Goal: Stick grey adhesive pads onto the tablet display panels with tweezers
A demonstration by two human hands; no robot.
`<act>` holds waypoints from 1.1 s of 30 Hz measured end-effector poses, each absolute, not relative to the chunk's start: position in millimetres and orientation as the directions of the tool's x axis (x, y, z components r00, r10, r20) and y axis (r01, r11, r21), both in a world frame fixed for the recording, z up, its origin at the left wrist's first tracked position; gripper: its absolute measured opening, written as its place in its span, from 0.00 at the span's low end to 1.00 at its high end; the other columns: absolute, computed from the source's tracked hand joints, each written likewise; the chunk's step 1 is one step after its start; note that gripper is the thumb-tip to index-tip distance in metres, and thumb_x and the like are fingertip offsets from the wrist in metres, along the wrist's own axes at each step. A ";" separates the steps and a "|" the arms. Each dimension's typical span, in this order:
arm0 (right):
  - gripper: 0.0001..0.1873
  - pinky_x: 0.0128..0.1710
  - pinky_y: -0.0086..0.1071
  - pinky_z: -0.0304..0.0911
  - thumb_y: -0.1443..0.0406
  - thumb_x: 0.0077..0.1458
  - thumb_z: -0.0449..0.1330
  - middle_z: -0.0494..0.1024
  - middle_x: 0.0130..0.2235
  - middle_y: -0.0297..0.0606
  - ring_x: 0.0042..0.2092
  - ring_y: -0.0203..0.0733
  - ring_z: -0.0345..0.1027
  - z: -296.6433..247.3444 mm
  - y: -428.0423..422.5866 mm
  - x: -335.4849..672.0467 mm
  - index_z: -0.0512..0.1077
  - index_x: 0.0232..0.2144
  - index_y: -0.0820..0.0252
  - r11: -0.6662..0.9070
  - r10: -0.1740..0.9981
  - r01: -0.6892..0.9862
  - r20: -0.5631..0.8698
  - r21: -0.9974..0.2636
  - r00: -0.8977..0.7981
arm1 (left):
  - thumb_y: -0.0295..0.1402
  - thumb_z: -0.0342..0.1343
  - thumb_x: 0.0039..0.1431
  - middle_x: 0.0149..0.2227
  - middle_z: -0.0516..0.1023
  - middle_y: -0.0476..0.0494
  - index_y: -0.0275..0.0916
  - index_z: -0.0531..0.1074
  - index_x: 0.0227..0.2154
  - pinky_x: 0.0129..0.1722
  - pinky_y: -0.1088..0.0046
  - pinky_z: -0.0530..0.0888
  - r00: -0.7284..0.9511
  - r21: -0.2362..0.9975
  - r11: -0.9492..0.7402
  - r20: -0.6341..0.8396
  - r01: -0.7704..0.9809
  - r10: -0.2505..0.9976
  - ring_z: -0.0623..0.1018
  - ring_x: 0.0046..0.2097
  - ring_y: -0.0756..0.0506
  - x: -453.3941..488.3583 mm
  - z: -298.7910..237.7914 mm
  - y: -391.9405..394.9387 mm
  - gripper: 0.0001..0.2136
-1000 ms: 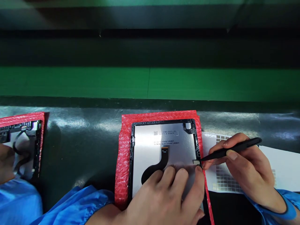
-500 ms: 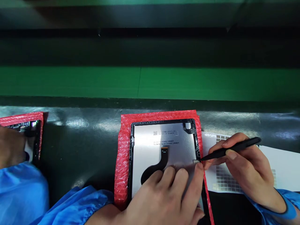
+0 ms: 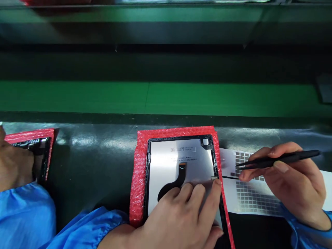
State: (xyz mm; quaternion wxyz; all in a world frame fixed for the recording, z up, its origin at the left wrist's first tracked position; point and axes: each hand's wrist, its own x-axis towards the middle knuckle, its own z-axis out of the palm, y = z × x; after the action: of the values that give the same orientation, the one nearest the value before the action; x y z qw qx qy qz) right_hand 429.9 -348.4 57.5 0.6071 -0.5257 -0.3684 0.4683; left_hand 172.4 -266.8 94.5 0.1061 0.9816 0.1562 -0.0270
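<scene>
My left hand (image 3: 178,216) lies across the silvery back of a display panel (image 3: 160,166) in a black frame. Its index fingertip rests on the right edge, by a small pale sticker (image 3: 214,178). A black ribbon cable (image 3: 178,178) curves over the panel and partly hides under my fingers. Off to the right, my right hand (image 3: 298,176) grips black tweezers (image 3: 280,160), tips pointing left. Those tips are over a white sheet (image 3: 228,200) carrying rows of small grey square stickers (image 3: 250,195). Whether the tips hold anything is too small to tell.
Red bubble wrap (image 3: 136,193) lies under the panel on the dark, shiny table (image 3: 88,152). At the far left, another person's hand (image 3: 15,162) is over a second device (image 3: 40,152) on red wrap. Behind runs a green strip (image 3: 77,97).
My right hand has moved the tweezers rightward, away from the panel's edge and over the sticker sheet. My left hand stays on the panel. The view has shifted slightly.
</scene>
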 end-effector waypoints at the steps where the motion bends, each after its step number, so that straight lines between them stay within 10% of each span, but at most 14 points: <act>1: 0.05 0.32 0.46 0.84 0.62 0.70 0.62 0.85 0.43 0.39 0.33 0.52 0.85 59.8 -350.1 433.1 0.75 0.47 0.46 0.014 0.948 -0.162 -0.038 -0.987 0.316 | 0.45 0.58 0.68 0.46 0.82 0.38 0.27 0.64 0.66 0.32 0.64 0.80 0.947 0.196 -0.927 -0.091 0.319 0.307 0.82 0.40 0.41 171.9 93.0 -266.5 0.32; 13: 0.07 0.36 0.35 0.85 0.59 0.64 0.70 0.88 0.39 0.40 0.37 0.51 0.86 28.3 -443.6 417.3 0.79 0.44 0.51 -0.320 0.874 0.064 -0.269 -0.945 0.405 | 0.36 0.51 0.72 0.40 0.80 0.37 0.20 0.63 0.64 0.28 0.62 0.81 0.963 0.278 -0.926 0.015 0.256 0.271 0.81 0.35 0.40 175.7 97.9 -257.8 0.25; 33: 0.07 0.29 0.28 0.81 0.59 0.66 0.67 0.87 0.35 0.39 0.35 0.48 0.86 18.4 -460.3 409.6 0.75 0.43 0.53 -0.398 0.877 0.214 -0.301 -0.892 0.374 | 0.36 0.49 0.73 0.36 0.79 0.40 0.19 0.65 0.62 0.23 0.65 0.75 0.966 0.224 -0.946 0.052 0.235 0.252 0.78 0.30 0.43 181.7 98.5 -255.2 0.24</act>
State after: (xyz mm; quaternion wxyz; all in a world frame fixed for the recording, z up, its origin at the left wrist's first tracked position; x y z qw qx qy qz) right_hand 409.6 -460.3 18.4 0.4000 -0.7260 -0.3756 0.4145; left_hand 181.7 -255.2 98.5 0.1085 0.9856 0.1237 0.0399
